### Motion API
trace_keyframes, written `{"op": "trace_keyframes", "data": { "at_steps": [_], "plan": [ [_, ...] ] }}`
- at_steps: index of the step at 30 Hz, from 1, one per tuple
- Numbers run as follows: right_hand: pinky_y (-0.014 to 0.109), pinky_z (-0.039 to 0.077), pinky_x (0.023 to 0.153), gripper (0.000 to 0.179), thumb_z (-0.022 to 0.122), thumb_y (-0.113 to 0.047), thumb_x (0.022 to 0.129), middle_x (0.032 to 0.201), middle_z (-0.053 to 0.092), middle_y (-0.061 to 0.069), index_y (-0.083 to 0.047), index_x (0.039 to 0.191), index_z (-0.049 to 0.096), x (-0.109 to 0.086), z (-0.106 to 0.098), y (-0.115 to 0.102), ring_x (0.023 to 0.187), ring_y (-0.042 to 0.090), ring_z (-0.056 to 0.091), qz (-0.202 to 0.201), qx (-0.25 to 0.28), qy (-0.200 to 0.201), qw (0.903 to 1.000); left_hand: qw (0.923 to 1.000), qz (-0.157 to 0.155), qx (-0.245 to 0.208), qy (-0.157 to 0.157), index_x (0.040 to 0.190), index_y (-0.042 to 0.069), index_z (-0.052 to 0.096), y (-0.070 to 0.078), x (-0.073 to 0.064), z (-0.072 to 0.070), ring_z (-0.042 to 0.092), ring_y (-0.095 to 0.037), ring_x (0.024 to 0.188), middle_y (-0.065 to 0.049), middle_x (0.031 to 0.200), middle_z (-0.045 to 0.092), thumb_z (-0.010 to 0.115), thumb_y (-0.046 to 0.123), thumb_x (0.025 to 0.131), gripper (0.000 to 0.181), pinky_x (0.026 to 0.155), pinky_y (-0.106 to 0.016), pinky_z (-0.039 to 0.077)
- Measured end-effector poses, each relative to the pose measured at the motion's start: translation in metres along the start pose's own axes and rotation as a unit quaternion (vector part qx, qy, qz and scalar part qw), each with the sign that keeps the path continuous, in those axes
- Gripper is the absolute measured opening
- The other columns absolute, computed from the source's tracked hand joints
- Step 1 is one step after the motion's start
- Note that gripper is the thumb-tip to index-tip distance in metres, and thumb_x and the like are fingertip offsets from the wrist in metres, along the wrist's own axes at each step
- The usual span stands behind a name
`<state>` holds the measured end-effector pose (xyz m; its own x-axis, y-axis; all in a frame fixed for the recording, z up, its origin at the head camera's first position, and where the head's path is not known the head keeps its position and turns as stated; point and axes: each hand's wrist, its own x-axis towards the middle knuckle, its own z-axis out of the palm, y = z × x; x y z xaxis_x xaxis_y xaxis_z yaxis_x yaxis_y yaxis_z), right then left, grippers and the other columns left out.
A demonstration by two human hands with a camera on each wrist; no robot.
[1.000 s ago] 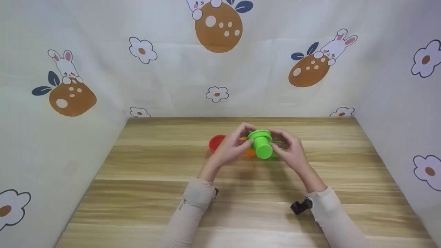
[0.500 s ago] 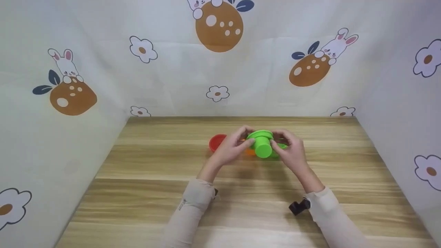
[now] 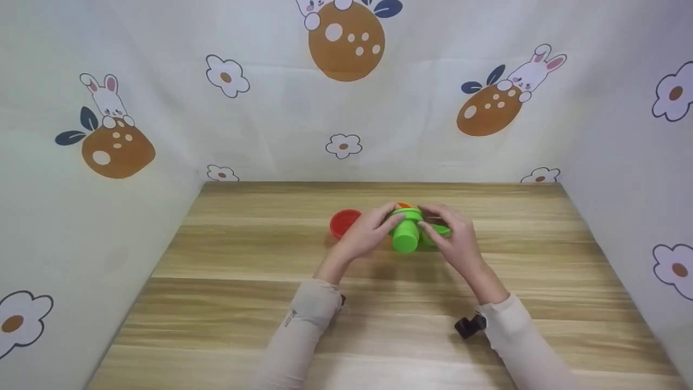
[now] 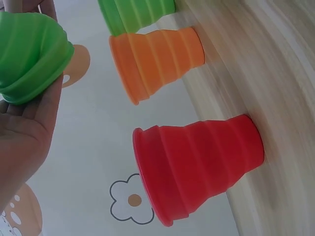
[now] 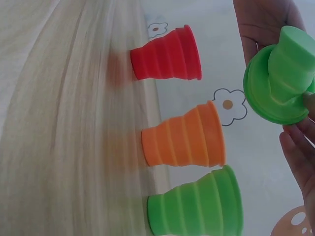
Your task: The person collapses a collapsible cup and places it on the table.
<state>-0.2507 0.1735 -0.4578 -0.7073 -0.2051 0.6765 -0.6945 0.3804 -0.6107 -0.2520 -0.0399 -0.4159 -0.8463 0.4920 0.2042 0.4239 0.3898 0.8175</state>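
The left hand (image 3: 369,230) and the right hand (image 3: 456,233), both with curved fingers, grip together one green cup (image 3: 405,239) (its wide part looks folded) above the table (image 3: 260,325), near the standing red cup (image 4: 199,167), orange cup (image 4: 160,61) and second green cup (image 5: 197,204).

My left sleeve (image 3: 296,336) and right sleeve (image 3: 525,338) were pale beige, the former bearing a small dark mark (image 3: 291,318); a black, blocky fitting (image 3: 469,326) adjoined the latter.
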Motion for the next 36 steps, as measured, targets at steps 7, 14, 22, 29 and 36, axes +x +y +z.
{"op": "trace_keyframes", "data": {
  "at_steps": [7,14,22,29,36],
  "plan": [
    [0.019,0.057,0.087,0.03,0.069,0.004,0.088,0.114,0.07,0.021,0.005,0.118,0.065,-0.003,-0.001,0.001,0.1,0.003,0.067,0.122,0.106,-0.012,0.9867,0.9994,0.01,-0.031,0.007,0.113,0.005,0.058,-0.002,0.0,0.001,0.054,-0.019,0.087,-0.003,0.091,0.057,0.046,0.025,0.106,0.024,0.08,-0.025,0.046],
    [0.013,0.055,0.084,0.021,0.07,0.003,0.088,0.103,0.073,0.021,0.007,0.109,0.068,-0.001,0.003,-0.004,0.092,0.012,0.071,0.11,0.061,0.009,0.9921,0.9985,0.017,-0.051,0.015,0.114,0.005,0.058,-0.003,0.0,0.002,0.054,-0.014,0.09,-0.004,0.096,0.058,0.044,0.024,0.107,0.025,0.083,-0.026,0.047],
    [0.03,0.061,0.082,0.019,0.071,0.005,0.086,0.099,0.075,0.018,0.005,0.104,0.069,-0.001,0.007,-0.006,0.088,0.007,0.07,0.089,0.006,0.034,0.9954,0.9977,0.034,-0.055,0.022,0.112,0.001,0.057,-0.006,0.001,0.003,0.056,-0.025,0.093,-0.003,0.093,0.056,0.046,0.02,0.106,0.022,0.083,-0.025,0.045],
    [0.029,0.061,0.078,0.016,0.07,0.008,0.084,0.094,0.075,0.018,0.007,0.1,0.07,0.0,0.009,-0.008,0.083,0.026,0.073,0.043,-0.029,0.043,0.9977,0.9973,0.015,-0.071,0.011,0.115,0.002,0.058,-0.009,-0.003,0.002,0.056,-0.021,0.095,-0.005,0.099,0.059,0.046,0.021,0.106,0.024,0.086,-0.027,0.048],
    [0.03,0.061,0.08,0.017,0.072,0.002,0.086,0.098,0.075,0.015,0.004,0.103,0.07,0.004,0.008,-0.008,0.086,0.024,0.073,0.028,-0.036,0.017,0.9988,0.999,0.017,-0.042,0.001,0.118,0.007,0.059,-0.007,-0.002,0.0,0.055,-0.014,0.088,-0.003,0.098,0.061,0.049,0.026,0.105,0.025,0.082,-0.025,0.048]
  ]
}}
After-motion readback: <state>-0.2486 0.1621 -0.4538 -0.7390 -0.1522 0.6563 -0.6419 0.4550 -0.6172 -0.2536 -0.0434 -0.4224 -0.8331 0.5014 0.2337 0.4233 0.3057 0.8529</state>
